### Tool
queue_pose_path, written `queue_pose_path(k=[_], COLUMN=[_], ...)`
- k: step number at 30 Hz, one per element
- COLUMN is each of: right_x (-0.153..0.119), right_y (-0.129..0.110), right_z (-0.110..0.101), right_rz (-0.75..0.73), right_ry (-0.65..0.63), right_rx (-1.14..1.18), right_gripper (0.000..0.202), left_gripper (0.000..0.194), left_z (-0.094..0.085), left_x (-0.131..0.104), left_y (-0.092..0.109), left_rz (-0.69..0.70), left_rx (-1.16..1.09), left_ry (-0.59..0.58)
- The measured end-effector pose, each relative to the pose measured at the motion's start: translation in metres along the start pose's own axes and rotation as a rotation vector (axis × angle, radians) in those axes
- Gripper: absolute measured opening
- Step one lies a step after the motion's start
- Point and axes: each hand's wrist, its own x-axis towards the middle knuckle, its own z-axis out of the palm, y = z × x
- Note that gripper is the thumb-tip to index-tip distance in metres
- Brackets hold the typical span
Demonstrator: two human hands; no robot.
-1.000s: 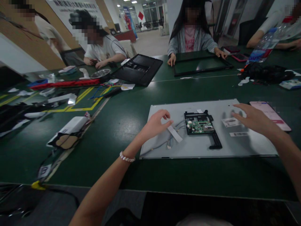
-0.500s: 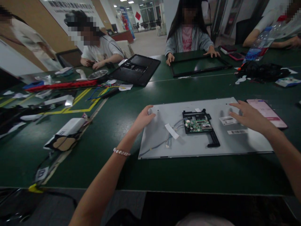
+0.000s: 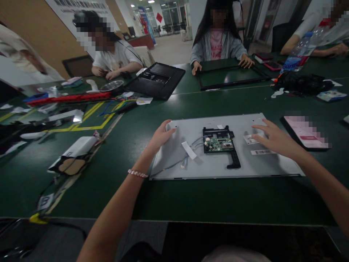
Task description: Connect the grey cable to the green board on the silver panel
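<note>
A flat grey-white display panel [image 3: 201, 168] lies back side up on the green table. My left hand [image 3: 161, 137] grips its far left corner, thumb on top and fingers over the edge. At the far right corner my right hand [image 3: 275, 139] holds the panel, thumb and forefinger over its back and near a barcode label [image 3: 262, 152]. Mid-panel sits a black plastic bracket [image 3: 235, 158] bearing a green circuit board [image 3: 219, 145]. Thin cables [image 3: 171, 166] run left from it, with a white tape strip [image 3: 189, 150] across them.
Right of the panel lies a phone [image 3: 302, 133]. A white-wrapped pack [image 3: 76, 153] is at left. Farther back are a black plastic cover [image 3: 156, 80], a red strip [image 3: 71, 98] and a bottle [image 3: 296, 58]. Opposite, a person's hands [image 3: 247, 61] touch a black frame [image 3: 231, 85].
Both my hands have slid the panel to the left, widening the gap to the phone. At the far left, a standing person has shifted leftward.
</note>
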Motion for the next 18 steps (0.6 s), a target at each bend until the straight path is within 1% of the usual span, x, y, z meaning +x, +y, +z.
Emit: queue_pose_path(k=[3, 5, 7, 9, 13, 16, 18], right_x=[-0.005, -0.01, -0.015, -0.018, -0.019, -0.017, -0.016], right_y=[-0.005, -0.009, -0.012, -0.015, -0.023, -0.034, -0.043], right_z=[0.003, 0.007, 0.013, 0.018, 0.027, 0.034, 0.037], right_rz=[-0.142, -0.264, -0.333, -0.35, -0.355, -0.363, -0.371], right_ry=[-0.098, -0.182, -0.234, -0.244, -0.204, -0.184, -0.186], right_rx=[-0.044, -0.099, -0.137, -0.151, -0.161, -0.157, -0.139], right_gripper=[0.07, 0.073, 0.078, 0.08, 0.079, 0.08, 0.083], left_gripper=[0.063, 0.065, 0.065, 0.064, 0.064, 0.066, 0.064], left_z=[-0.006, -0.011, -0.016, -0.021, -0.028, -0.034, -0.037], left_x=[0.002, 0.003, 0.004, 0.006, 0.009, 0.013, 0.014], left_y=[0.0, -0.001, -0.001, -0.002, -0.005, -0.009, -0.011], left_rz=[-0.043, -0.049, -0.032, -0.006, -0.002, -0.011, -0.015], left_rx=[-0.04, -0.026, 0.005, 0.027, 0.018, 0.042, 0.113], left_ry=[0.004, 0.036, 0.079, 0.116, 0.154, 0.184, 0.215])
